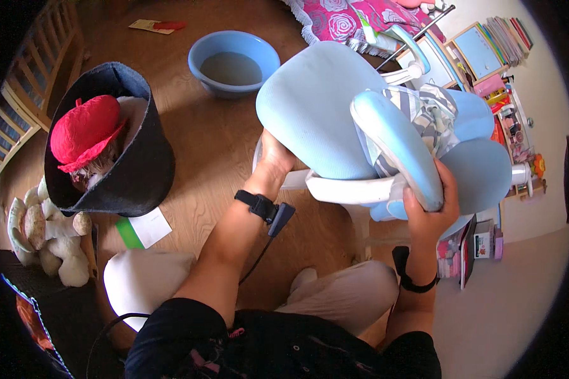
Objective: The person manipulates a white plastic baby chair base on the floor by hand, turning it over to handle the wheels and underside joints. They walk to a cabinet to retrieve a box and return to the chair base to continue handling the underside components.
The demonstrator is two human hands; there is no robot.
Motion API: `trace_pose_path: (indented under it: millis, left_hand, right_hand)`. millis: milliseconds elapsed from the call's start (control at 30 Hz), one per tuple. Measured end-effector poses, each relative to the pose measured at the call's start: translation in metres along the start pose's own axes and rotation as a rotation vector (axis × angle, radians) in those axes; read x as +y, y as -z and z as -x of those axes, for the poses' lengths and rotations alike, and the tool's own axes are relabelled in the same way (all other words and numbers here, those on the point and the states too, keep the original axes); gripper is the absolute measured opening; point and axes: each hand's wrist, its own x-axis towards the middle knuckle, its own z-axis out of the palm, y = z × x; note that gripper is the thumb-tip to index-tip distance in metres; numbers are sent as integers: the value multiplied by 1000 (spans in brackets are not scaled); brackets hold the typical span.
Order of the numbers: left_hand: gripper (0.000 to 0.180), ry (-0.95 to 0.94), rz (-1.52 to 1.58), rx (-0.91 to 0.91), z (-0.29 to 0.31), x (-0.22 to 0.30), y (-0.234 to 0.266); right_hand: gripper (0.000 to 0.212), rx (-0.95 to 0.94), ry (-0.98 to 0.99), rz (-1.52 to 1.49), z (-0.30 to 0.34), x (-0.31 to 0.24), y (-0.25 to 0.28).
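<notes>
Black shirt fabric is nearest, with a pale-blue chair ahead, a blue basin beyond, the right hand curled round the chair's armrest and the left hand at its pad's edge, fingers hidden, grip unclear.

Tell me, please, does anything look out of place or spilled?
Mildly: a white-and-green paper item lies loose on the floor beside the black bin, as if dropped, and a striped cloth looks bunched on the light-blue chair. No spill shows.
</notes>
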Motion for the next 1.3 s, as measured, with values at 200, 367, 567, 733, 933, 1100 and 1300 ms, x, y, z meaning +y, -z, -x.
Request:
trace_pose_path:
  millis: [200,367,567,733,933,1100,1300]
  left_hand:
    - [46,-32,47,152,40,15,-19]
    - [46,-131,-59,194,53,20,-19]
    - [43,-109,-254,207,73,30,-45]
    - [48,-41,-321,172,78,33,-65]
    - [54,-53,-306,42,79,44,-88]
    - [54,-41,-289,-21,70,38,-100]
    - [43,-34,-768,-321,57,70,-87]
  right_hand:
    - [59,-55,-86,-47,-17,-15,16]
    - [56,-54,-48,2,-27,-10,37]
    - [43,39,-245,-82,-81,1,77]
    - [34,35,-332,-409,-140,30,90]
    - [36,96,-426,-558,-196,44,84]
    - [35,-13,-500,-608,-224,65,84]
    - [39,-51,-573,-582,-244,87,75]
